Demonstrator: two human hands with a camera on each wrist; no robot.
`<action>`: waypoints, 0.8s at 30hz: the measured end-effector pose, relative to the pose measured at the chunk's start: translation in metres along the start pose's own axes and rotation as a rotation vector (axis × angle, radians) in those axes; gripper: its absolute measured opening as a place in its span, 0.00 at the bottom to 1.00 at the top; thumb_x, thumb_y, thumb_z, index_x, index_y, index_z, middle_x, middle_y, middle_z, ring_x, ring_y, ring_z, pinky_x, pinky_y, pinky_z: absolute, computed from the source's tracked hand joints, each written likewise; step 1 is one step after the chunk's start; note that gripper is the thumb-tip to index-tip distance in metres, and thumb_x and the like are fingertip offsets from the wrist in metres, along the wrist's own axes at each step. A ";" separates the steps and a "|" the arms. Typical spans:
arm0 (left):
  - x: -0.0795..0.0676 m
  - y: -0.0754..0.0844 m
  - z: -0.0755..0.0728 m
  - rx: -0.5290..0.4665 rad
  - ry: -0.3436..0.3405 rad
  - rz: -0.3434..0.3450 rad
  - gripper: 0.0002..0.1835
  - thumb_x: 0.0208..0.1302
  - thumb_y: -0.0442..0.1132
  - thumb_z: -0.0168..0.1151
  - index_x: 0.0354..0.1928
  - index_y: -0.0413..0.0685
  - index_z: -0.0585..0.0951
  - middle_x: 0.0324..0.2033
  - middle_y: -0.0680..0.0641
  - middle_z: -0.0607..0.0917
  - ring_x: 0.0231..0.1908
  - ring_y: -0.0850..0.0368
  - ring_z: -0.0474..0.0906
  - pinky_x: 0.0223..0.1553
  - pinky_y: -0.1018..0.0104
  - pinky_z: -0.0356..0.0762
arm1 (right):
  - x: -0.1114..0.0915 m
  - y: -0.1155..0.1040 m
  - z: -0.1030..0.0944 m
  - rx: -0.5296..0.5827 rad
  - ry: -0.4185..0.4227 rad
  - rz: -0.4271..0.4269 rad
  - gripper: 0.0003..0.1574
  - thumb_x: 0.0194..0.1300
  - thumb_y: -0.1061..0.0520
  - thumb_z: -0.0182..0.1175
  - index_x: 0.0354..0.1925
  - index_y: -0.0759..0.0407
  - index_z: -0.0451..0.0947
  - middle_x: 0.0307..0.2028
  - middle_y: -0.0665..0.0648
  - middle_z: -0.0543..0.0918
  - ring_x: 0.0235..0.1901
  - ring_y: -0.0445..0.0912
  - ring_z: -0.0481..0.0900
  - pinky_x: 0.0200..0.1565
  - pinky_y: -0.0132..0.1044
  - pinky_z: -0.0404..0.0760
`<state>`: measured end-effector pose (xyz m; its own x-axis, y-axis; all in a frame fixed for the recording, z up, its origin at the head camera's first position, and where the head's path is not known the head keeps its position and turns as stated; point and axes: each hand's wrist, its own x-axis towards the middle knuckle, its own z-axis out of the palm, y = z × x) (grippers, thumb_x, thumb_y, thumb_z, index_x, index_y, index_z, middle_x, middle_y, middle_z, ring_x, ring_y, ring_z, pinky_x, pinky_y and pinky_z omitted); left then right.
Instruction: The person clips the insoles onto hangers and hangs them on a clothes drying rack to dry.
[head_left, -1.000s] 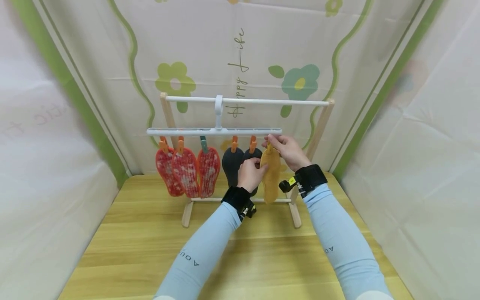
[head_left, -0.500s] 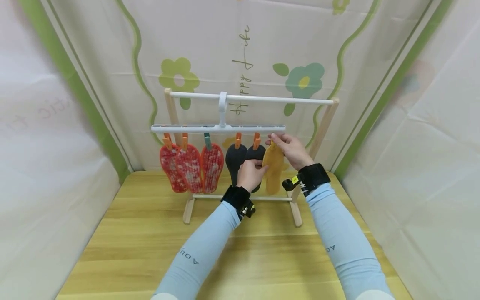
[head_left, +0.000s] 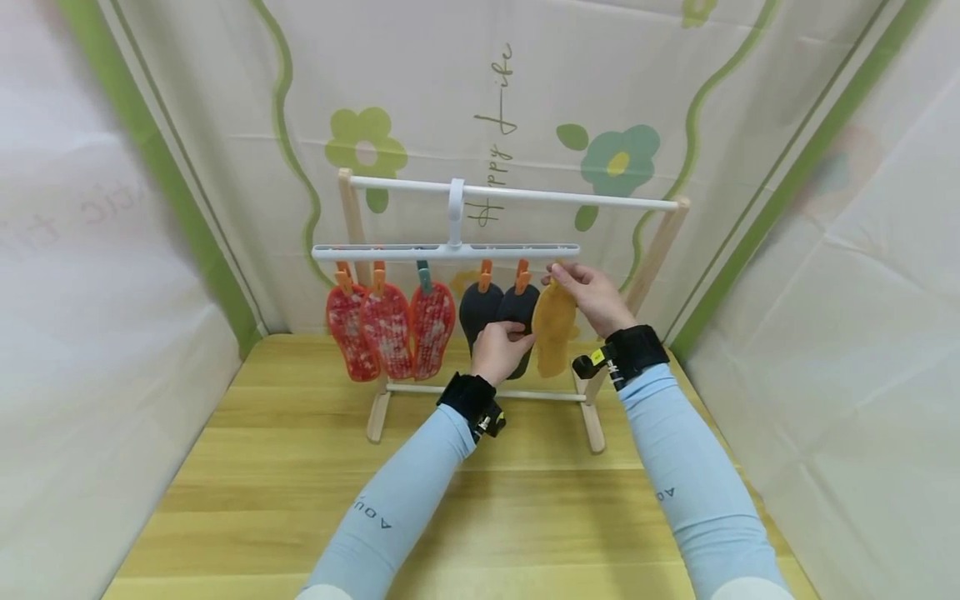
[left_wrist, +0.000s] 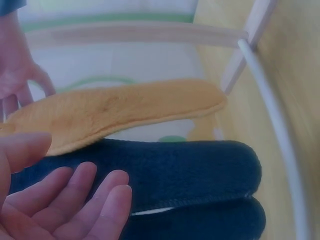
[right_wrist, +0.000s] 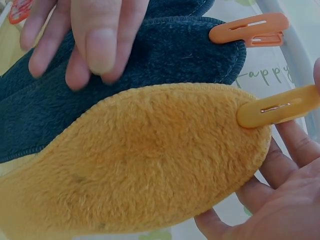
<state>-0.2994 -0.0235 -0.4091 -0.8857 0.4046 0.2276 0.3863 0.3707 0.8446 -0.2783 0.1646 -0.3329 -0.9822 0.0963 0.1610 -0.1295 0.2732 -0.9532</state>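
Note:
A fuzzy yellow insole [head_left: 555,333] hangs at the right end of the white clip hanger [head_left: 390,252], held by a yellow clothespin [right_wrist: 277,107]. My right hand [head_left: 594,302] pinches the handle end of that clothespin, thumb in front, with the other fingers behind the insole's top. Close to the insole's left edge is my left hand [head_left: 500,350]; its thumb and fingers stand apart with nothing between them. Behind the left hand hang two dark blue insoles [left_wrist: 190,162], overlapping, each under an orange clothespin [right_wrist: 250,29].
Several red-and-white insoles [head_left: 386,329] hang on the hanger's left half from orange and green clothespins. The hanger hooks over the white rod of a wooden rack [head_left: 660,250] on a wood-grain table [head_left: 300,492]. Fabric walls [head_left: 810,317] enclose the table.
My left thumb has come off the yellow insole's edge, and that hand sits slightly apart from it. My right hand stays at the yellow clothespin. The head view has shifted slightly.

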 end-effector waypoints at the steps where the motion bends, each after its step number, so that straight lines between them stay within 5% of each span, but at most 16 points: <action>1: -0.001 -0.001 0.000 -0.005 -0.001 -0.003 0.16 0.67 0.43 0.66 0.52 0.42 0.85 0.43 0.47 0.88 0.44 0.55 0.84 0.49 0.59 0.79 | 0.000 0.000 -0.001 -0.004 0.003 0.005 0.36 0.72 0.40 0.56 0.65 0.65 0.71 0.58 0.67 0.78 0.63 0.54 0.71 0.68 0.52 0.60; 16: -0.021 -0.023 -0.012 -0.054 -0.053 0.022 0.18 0.68 0.41 0.65 0.55 0.40 0.83 0.42 0.45 0.87 0.43 0.52 0.83 0.45 0.60 0.81 | -0.006 0.007 -0.025 -0.106 0.078 0.099 0.52 0.65 0.29 0.56 0.73 0.60 0.62 0.68 0.62 0.68 0.68 0.54 0.64 0.67 0.55 0.63; 24: -0.035 -0.033 -0.030 -0.070 -0.060 0.085 0.17 0.68 0.38 0.64 0.56 0.38 0.82 0.43 0.43 0.86 0.41 0.51 0.84 0.44 0.61 0.82 | -0.018 -0.006 -0.032 -0.155 0.144 0.084 0.48 0.65 0.29 0.56 0.72 0.56 0.65 0.68 0.60 0.69 0.68 0.53 0.64 0.66 0.49 0.66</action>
<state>-0.2885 -0.0753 -0.4302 -0.8326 0.4822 0.2725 0.4388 0.2740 0.8558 -0.2550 0.1916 -0.3216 -0.9578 0.2573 0.1283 -0.0150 0.4010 -0.9160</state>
